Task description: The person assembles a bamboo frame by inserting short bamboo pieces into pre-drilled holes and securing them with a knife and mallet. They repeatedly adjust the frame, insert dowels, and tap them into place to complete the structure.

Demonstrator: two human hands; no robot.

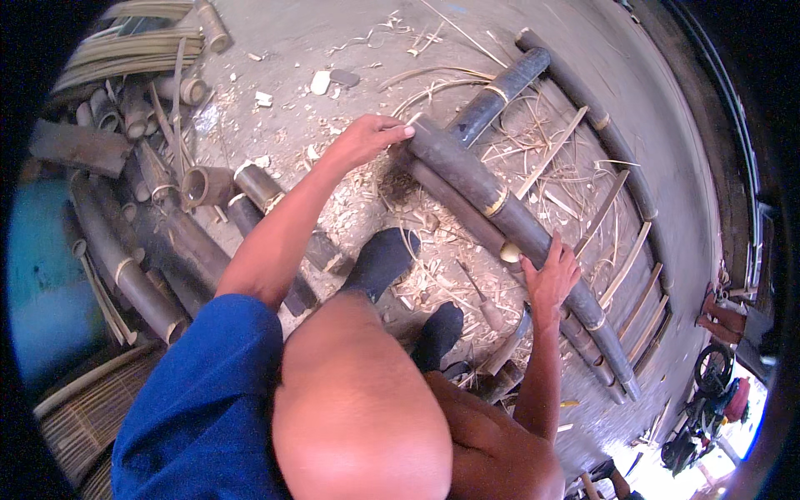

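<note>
A thick dark bamboo pole (458,162) slants from the centre toward the lower right in front of me. My left hand (367,143) holds its upper end, with the thumb and fingertips at the cut edge. Farther down, my right hand (552,277) grips the same pole from the side, its thumb apart from the fingers. A second bamboo pole (454,204) lies alongside, partly covered by the first. A pale cut opening (510,252) shows beside my right thumb. Under the poles' upper part, a shiny dark bamboo piece (492,98) lies crosswise.
A long dark bamboo pole (612,137) curves along the right. Shavings (350,212) and thin strips cover the floor. A wooden-handled pointed tool (490,312) lies near my feet. Cut bamboo lengths (196,237) pile at left beside bundled strips (133,58). A motorbike (708,404) stands far right.
</note>
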